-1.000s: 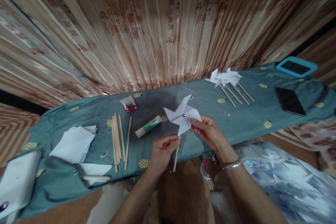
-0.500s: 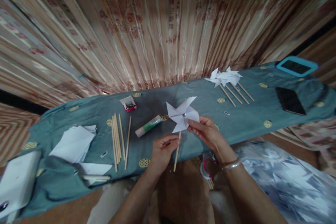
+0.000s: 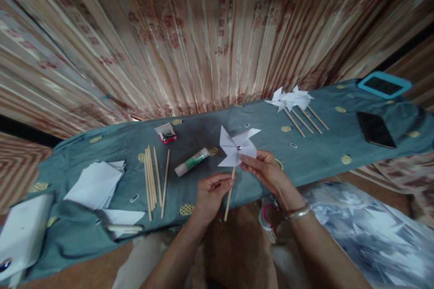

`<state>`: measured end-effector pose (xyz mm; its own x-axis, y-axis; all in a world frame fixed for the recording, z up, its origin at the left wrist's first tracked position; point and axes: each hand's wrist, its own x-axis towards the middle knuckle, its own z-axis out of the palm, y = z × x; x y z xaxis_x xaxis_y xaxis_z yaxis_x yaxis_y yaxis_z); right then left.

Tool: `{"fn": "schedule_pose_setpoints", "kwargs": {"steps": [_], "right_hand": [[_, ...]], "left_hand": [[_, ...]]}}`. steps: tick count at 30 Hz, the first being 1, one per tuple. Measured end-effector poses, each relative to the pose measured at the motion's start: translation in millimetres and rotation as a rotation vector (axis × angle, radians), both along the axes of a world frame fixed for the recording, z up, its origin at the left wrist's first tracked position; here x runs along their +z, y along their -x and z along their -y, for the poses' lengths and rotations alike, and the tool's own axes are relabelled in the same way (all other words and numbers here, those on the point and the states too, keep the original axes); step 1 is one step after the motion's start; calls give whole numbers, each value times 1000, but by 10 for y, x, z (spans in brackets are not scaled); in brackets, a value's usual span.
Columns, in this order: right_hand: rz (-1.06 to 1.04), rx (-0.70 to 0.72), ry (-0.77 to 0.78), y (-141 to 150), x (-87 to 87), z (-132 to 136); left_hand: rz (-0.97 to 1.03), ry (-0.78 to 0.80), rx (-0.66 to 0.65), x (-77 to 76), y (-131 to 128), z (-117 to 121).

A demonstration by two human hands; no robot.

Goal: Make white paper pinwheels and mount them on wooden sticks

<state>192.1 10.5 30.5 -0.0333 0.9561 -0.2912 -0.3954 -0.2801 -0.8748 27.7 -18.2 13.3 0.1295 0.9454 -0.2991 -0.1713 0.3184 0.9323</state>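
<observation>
The white pinwheel (image 3: 233,146) was held in the middle of the view, above the near edge of the cloth-covered table (image 3: 322,153). The left hand (image 3: 210,194), at 7 o'clock from its centre, pinched the wooden stick (image 3: 228,201) between thumb and finger just below the paper. The right hand (image 3: 266,171), at 4 o'clock, pinched the paper, its thumb tip just beside the shiny pin (image 3: 239,148); what its fingers did behind was hidden.

The pinwheel was probably very light, its folded paper soft and easily creased or torn at the pin. The stick looked stiff and smooth, perhaps inclined to roll between fingertips, so it seemed the safest grip; the points of the blades looked the poorest.

A glue stick (image 3: 191,162) lay at 8 o'clock from the pinwheel, and more pinwheels (image 3: 294,99) lay at 2 o'clock.
</observation>
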Motion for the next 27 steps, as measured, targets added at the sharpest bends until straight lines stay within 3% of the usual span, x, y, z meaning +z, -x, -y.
{"fn": "schedule_pose_setpoints", "kwargs": {"steps": [17,27], "right_hand": [[59,30,-38,7,62,-5],[-77,-30,-34,-104,22,15]], "left_hand": [[0,-9,-6,21,-11,0],[-7,10,-15,41,-47,-1]]}}
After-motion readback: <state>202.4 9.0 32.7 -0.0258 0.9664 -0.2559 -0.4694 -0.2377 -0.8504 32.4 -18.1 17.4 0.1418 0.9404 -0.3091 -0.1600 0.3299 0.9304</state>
